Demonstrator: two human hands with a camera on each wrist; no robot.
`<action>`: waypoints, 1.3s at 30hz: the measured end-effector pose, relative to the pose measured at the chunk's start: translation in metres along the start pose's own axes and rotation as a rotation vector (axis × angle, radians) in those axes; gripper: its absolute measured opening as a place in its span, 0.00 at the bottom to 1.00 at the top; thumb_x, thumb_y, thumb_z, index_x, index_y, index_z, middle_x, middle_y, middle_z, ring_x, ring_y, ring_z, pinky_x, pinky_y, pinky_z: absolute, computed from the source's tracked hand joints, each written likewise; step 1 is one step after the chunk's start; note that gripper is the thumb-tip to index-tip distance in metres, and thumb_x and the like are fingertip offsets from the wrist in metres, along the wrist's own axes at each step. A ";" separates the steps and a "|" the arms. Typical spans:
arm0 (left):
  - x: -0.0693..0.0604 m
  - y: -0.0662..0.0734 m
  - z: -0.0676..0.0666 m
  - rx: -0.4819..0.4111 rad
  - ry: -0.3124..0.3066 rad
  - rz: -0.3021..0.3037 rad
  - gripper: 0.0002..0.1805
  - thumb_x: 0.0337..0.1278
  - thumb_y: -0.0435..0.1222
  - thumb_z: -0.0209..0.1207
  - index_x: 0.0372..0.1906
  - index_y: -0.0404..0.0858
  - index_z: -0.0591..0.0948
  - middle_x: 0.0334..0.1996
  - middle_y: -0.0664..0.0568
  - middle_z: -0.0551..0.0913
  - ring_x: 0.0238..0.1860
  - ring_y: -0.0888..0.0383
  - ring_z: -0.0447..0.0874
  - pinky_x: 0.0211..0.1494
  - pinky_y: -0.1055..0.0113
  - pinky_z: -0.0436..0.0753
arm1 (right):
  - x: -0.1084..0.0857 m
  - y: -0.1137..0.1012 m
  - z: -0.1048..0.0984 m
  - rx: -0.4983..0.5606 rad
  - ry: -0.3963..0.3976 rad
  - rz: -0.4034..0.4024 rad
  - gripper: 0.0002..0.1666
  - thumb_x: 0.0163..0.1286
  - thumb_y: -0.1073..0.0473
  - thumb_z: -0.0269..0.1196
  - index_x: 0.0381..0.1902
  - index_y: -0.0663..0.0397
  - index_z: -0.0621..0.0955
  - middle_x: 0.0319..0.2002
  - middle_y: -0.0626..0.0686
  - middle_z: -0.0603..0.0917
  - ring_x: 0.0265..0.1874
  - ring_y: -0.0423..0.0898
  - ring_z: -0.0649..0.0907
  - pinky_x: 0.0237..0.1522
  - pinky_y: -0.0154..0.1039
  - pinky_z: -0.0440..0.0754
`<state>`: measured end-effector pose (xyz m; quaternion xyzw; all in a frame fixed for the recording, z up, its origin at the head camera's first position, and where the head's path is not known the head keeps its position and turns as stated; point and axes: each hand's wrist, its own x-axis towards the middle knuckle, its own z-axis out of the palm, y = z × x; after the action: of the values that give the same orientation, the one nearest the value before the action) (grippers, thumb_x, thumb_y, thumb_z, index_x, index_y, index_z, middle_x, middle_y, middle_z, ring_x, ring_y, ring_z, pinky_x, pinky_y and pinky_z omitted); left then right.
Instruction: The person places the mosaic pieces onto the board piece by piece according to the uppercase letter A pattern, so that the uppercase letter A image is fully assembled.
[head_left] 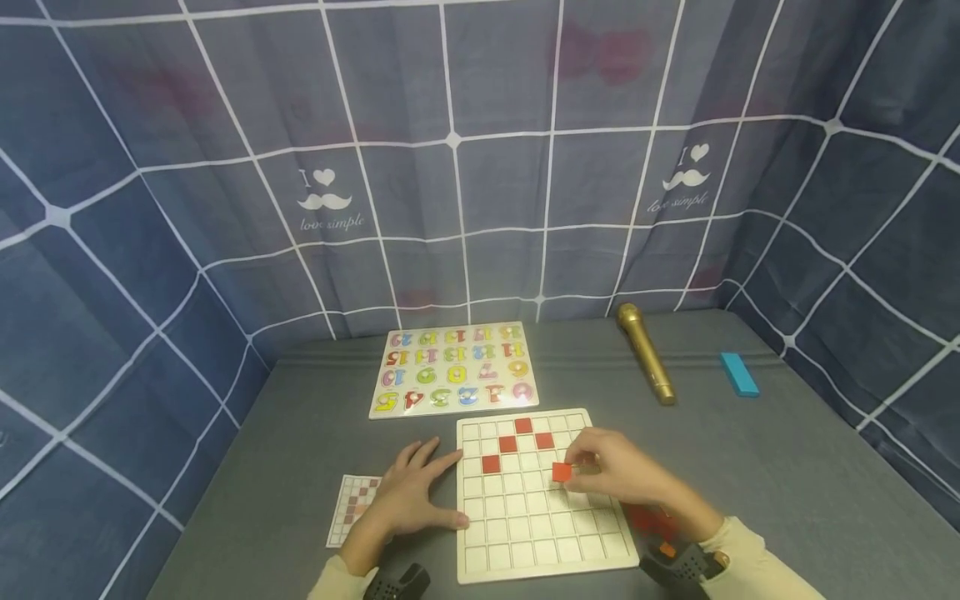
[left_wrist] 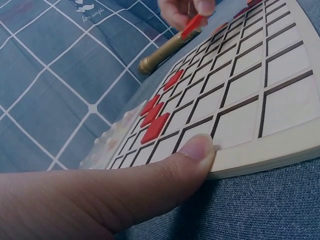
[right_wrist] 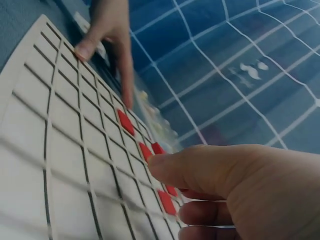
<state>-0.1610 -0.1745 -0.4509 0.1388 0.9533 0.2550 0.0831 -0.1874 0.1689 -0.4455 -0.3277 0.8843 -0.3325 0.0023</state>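
A pale wooden grid board lies on the dark cloth, with several red square tiles set in its far cells. Between thumb and fingers, my right hand pinches another red square tile over the board's right half. The left wrist view shows this held tile tilted and raised off the grid. My left hand spreads its fingers at the board's left edge. Its thumb presses that rim. Partly under the left hand is a small pattern card printed with coloured squares.
Loose red tiles and an orange piece lie beside the board, beneath the right forearm. Behind the board is a number puzzle. A gold microphone and a blue block lie at the far right. Checked curtains enclose the table.
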 end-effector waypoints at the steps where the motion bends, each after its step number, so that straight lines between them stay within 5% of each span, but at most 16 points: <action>1: 0.000 0.000 0.000 0.002 0.000 -0.002 0.54 0.29 0.63 0.75 0.70 0.52 0.71 0.76 0.40 0.59 0.75 0.32 0.52 0.66 0.24 0.57 | 0.005 -0.002 0.004 -0.002 -0.008 0.001 0.13 0.59 0.49 0.72 0.37 0.46 0.82 0.34 0.40 0.81 0.33 0.33 0.76 0.35 0.29 0.78; 9: 0.003 -0.003 0.000 0.013 0.015 0.025 0.54 0.29 0.64 0.74 0.70 0.52 0.71 0.76 0.40 0.59 0.75 0.32 0.52 0.66 0.24 0.58 | 0.040 -0.020 0.033 0.001 -0.052 0.035 0.12 0.58 0.51 0.71 0.38 0.47 0.83 0.35 0.43 0.82 0.33 0.34 0.77 0.36 0.29 0.77; 15: 0.004 -0.003 0.001 0.009 0.024 0.015 0.54 0.27 0.64 0.75 0.70 0.53 0.72 0.76 0.40 0.59 0.75 0.33 0.52 0.66 0.25 0.58 | 0.055 -0.030 0.049 -0.005 -0.067 -0.014 0.12 0.58 0.53 0.71 0.38 0.52 0.85 0.32 0.44 0.84 0.30 0.33 0.75 0.35 0.28 0.76; 39: 0.001 -0.002 0.001 -0.006 0.016 0.006 0.53 0.29 0.63 0.76 0.69 0.53 0.72 0.76 0.40 0.60 0.75 0.33 0.52 0.66 0.25 0.59 | 0.060 -0.043 0.062 -0.084 -0.098 0.028 0.14 0.56 0.51 0.73 0.39 0.47 0.85 0.34 0.42 0.82 0.34 0.34 0.76 0.36 0.30 0.75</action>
<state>-0.1625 -0.1755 -0.4532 0.1394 0.9528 0.2590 0.0753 -0.1955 0.0735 -0.4561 -0.3309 0.9009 -0.2785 0.0365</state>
